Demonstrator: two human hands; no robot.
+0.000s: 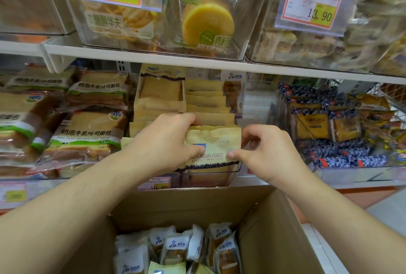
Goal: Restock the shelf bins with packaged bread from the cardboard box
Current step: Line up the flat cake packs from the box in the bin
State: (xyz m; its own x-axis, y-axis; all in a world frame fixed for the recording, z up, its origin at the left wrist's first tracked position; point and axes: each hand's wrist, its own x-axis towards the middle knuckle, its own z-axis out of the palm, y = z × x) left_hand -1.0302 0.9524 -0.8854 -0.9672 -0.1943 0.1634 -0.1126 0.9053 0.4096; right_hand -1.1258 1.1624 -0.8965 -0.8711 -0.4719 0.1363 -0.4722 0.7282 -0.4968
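Both hands grasp one tan paper-look bread packet (213, 148) at the front of the clear plastic shelf bin (236, 169): left hand (162, 141) gripping its left edge, right hand (261, 152) pinching the right. The bin holds a row of matching packets. Below, the open cardboard box (263, 218) holds white-topped bread packs (175, 245).

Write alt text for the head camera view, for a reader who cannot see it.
Both hands, left hand and right hand, hold a tan bread package at the front of a clear shelf bin filled with similar packages. Below, an open cardboard box holds more packaged bread.
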